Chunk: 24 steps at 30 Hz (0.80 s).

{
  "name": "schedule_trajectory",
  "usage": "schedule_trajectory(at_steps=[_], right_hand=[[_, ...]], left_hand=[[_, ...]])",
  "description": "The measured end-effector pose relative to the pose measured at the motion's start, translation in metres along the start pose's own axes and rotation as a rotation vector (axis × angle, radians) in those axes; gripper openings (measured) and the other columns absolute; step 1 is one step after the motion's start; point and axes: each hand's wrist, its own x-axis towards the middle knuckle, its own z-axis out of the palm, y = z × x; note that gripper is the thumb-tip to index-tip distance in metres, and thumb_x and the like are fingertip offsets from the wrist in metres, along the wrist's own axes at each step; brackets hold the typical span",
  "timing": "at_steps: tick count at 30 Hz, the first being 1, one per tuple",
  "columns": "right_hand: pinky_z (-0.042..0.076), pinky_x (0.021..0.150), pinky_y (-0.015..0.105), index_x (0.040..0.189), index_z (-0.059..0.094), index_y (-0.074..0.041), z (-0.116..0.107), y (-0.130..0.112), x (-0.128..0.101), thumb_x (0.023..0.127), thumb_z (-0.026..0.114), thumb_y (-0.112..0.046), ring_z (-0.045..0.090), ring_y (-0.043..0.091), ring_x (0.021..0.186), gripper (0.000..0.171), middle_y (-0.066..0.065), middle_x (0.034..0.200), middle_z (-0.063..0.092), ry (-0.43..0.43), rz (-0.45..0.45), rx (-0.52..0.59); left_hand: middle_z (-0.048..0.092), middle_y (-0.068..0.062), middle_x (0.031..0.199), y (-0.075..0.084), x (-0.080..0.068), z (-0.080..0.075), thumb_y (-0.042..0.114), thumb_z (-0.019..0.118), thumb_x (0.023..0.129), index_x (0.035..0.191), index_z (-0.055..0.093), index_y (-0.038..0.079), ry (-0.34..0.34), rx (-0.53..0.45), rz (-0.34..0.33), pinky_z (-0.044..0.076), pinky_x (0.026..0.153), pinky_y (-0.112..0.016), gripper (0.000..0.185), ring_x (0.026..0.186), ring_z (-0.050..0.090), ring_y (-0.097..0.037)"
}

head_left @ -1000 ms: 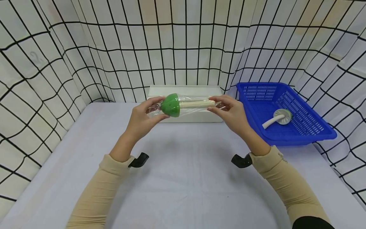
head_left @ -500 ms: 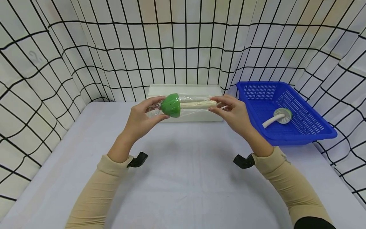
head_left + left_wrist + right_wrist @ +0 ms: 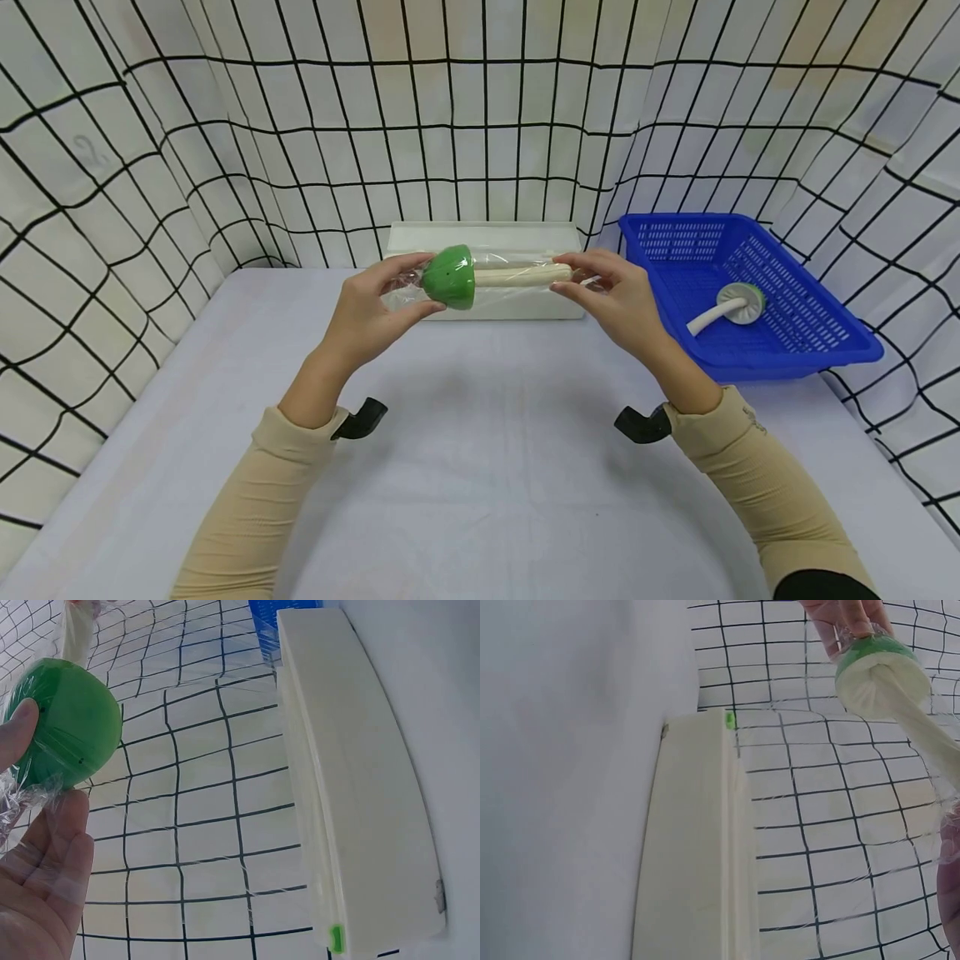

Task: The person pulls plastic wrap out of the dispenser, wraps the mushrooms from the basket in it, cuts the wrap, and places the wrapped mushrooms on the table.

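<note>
A toy mushroom [image 3: 452, 277] with a green cap and a pale stem is held level above the table, sealed in clear plastic wrap. My left hand [image 3: 367, 307] grips the cap end, thumb and fingers on the crinkled wrap; the left wrist view shows the green cap [image 3: 75, 724] between them. At the other end, my right hand [image 3: 611, 292] pinches the stem tip and the wrap around it. The cap's pale underside [image 3: 874, 686] faces the right wrist camera, where only the edge of the right hand shows.
Behind the hands lies a long white box [image 3: 498, 310] on the white table [image 3: 480, 467]. To the right, a blue plastic basket [image 3: 780, 367] contains another green-capped mushroom [image 3: 738, 305] without visible wrap. Black wire mesh [image 3: 487, 129] encloses the back and sides.
My right hand has shifted slightly to the right, and the wrapped mushroom has moved very slightly the same way. Both hands keep their hold, and the basket stays put.
</note>
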Motion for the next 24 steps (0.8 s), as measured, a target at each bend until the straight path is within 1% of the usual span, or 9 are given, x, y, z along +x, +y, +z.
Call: schedule_trajectory(at_steps=[5,13,17,21,24], right_hand=[[0.054,0.076,0.015,0.118,0.072,0.006,-0.0007,-0.0021,-0.0001,0.089,0.077,0.004,0.062,0.011,0.091,0.03,0.018,0.11,0.068,0.011,-0.017,-0.004],[0.055,0.073,0.017,0.118,0.072,0.007,-0.0025,-0.0053,-0.0001,0.088,0.078,0.006,0.063,0.014,0.09,0.031,0.017,0.109,0.068,0.021,-0.062,0.007],[0.055,0.072,0.017,0.117,0.072,0.007,-0.0034,-0.0066,-0.0008,0.087,0.078,0.006,0.063,0.013,0.089,0.031,0.016,0.107,0.068,0.027,-0.064,0.013],[0.055,0.072,0.016,0.117,0.072,0.007,-0.0038,-0.0082,-0.0014,0.087,0.078,0.006,0.062,0.013,0.089,0.031,0.015,0.108,0.068,0.031,-0.063,0.01],[0.055,0.073,0.016,0.117,0.072,0.007,-0.0043,-0.0097,-0.0017,0.087,0.078,0.007,0.062,0.013,0.089,0.031,0.016,0.108,0.068,0.035,-0.078,0.003]], left_hand=[[0.071,-0.013,0.122,0.0014,0.0009,-0.0013,-0.005,0.091,0.072,0.13,0.066,-0.003,0.006,-0.005,0.009,0.056,0.093,-0.041,0.063,0.107,0.068,-0.024],[0.072,-0.013,0.12,0.0054,0.0022,-0.003,-0.006,0.091,0.071,0.129,0.066,-0.004,0.025,-0.013,0.044,0.056,0.092,-0.038,0.063,0.107,0.068,-0.024],[0.072,-0.013,0.12,0.0068,0.0017,-0.0029,-0.005,0.091,0.071,0.129,0.066,-0.004,0.027,-0.022,0.052,0.056,0.093,-0.038,0.063,0.107,0.069,-0.024],[0.072,-0.013,0.12,0.0083,0.0009,-0.0036,-0.005,0.091,0.07,0.129,0.066,-0.004,0.035,-0.011,0.064,0.056,0.092,-0.038,0.063,0.107,0.069,-0.024],[0.072,-0.013,0.12,0.01,0.0005,-0.0048,-0.005,0.092,0.07,0.128,0.066,-0.004,0.042,-0.006,0.078,0.056,0.092,-0.036,0.064,0.107,0.069,-0.024]])
